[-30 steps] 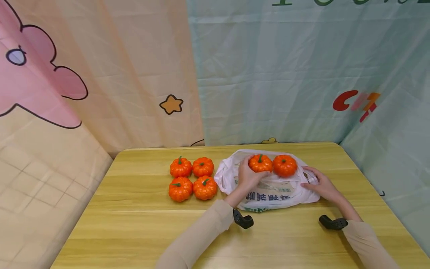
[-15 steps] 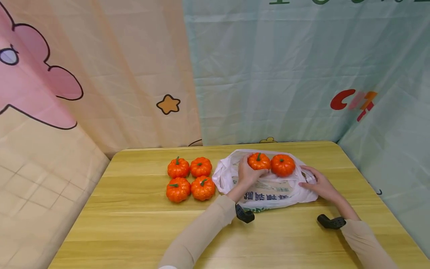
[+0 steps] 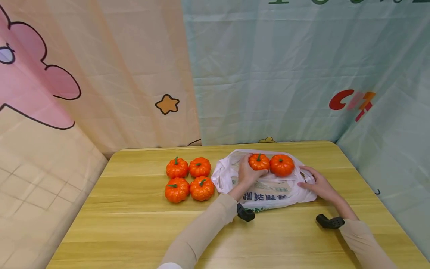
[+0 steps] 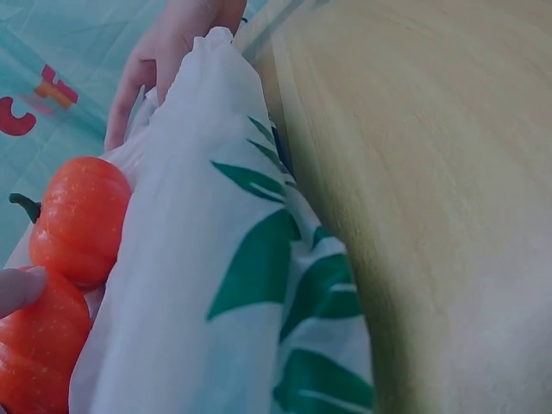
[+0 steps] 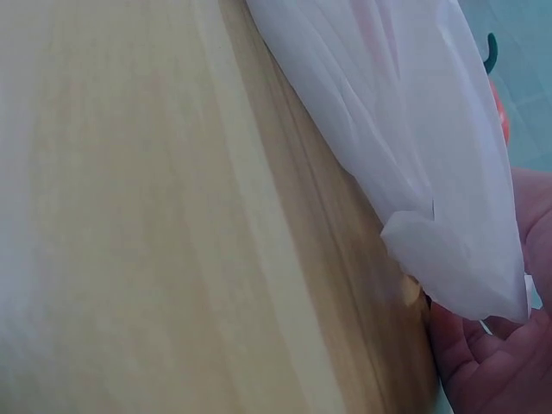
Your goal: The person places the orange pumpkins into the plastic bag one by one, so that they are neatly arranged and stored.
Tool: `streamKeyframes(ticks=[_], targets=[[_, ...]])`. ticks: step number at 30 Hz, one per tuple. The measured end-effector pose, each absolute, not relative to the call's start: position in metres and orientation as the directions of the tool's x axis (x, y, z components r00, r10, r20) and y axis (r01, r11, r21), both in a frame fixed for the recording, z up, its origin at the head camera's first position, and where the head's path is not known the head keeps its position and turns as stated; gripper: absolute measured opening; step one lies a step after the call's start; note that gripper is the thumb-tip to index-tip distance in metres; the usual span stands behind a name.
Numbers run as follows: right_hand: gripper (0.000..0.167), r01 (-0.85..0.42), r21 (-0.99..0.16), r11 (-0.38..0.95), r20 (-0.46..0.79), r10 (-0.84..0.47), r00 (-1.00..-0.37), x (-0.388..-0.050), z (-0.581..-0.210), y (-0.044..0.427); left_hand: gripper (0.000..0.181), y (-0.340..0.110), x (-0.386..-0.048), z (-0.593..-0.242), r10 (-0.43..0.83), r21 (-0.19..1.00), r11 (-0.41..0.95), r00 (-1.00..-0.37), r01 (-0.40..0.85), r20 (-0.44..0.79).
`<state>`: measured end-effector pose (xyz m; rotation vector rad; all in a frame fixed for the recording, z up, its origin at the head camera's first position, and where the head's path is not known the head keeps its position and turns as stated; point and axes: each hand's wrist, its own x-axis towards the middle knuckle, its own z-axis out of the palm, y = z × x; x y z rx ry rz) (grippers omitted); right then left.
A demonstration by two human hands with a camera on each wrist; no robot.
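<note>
A white plastic bag (image 3: 268, 203) with dark printed characters lies open on the table, green leaf prints along its near side. Inside it, toward the back, two small orange pumpkins sit side by side. My left hand (image 3: 248, 175) reaches in and grips the left pumpkin (image 3: 260, 163), its thumb on the near side. The right pumpkin (image 3: 282, 165) is beside it, with no hand on it. At the bag's right end, my right hand (image 3: 320, 185) holds the bag's edge. The right wrist view shows the fingers (image 5: 483, 358) partly behind the white plastic (image 5: 457, 259).
Left of the bag, several more orange pumpkins stand in a square cluster, among them a front-left pumpkin (image 3: 177, 190) and a back-right pumpkin (image 3: 199, 167). They rest on a wooden table (image 3: 134, 224). A printed curtain (image 3: 268, 74) hangs behind the table's back edge.
The whole head view has shifted slightly, so everything appears a little further left. Both hands keep their holds on the pumpkin and the bag; neither has visibly moved relative to the bag.
</note>
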<state>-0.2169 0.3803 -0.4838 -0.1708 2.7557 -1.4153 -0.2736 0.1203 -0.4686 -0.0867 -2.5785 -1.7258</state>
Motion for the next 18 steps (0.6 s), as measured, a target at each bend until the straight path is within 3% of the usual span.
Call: streamKeyframes(ticks=[9,18], targets=[[0.068,-0.075,-0.811,0.58,0.01,-0.114,-0.993,-0.2173,-0.4844,0.38,0.074,0.1168,-0.2739,-0.4707,0.062,0.9,0.426,-0.996,0.087,0.067],[0.068,-0.071,-0.812,0.579,0.008,-0.111,-0.994,-0.2162,-0.4824,0.3792,0.067,0.1112,-0.2734,-0.467,-0.008,0.919,0.392,-0.998,0.054,0.062]])
